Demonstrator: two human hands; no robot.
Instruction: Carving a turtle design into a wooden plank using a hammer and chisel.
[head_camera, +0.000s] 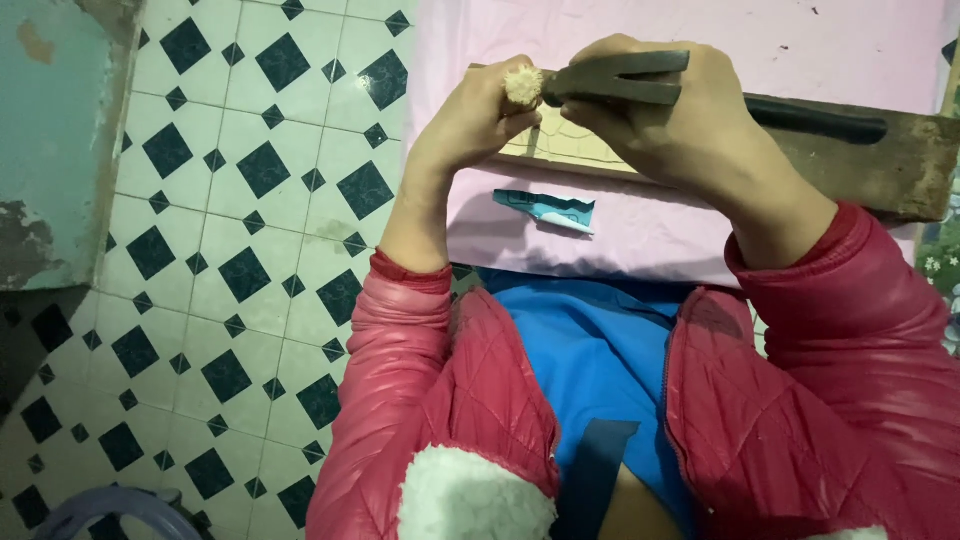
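My right hand (660, 125) is wrapped tight around the dark metal hammer (620, 77), choked right up at the head, fingers curled fully over it. The black handle (815, 120) pokes out past my wrist toward 3 o'clock. The hammer's nose points to 9 o'clock and sits touching the frayed top of a peg (523, 86), a pale, splintery stub of wood.

My left hand (470, 125) is closed into a fist around that peg, so only the mushroomed top shows above my thumb and forefinger. Can't tell how long it is, the rest is buried in my grip. Peg and hammer are up at 12 o'clock in the view, just over the near edge of a wooden board (900, 160).

The board runs off toward 3 o'clock, worn and dark at that end, paler with a thin drawn line under my hands. It lies on a pink cloth (620, 235). At 6 o'clock from my hands, on the cloth, there's a small crumpled teal wrapper (545, 210), well apart from the board.

Closer to me are my red quilted sleeves (400, 380) and blue top (600, 350). Off at 9 o'clock is the white floor (240, 240) with dark diamond tiles, and a chipped teal wall (60, 140) at 10.
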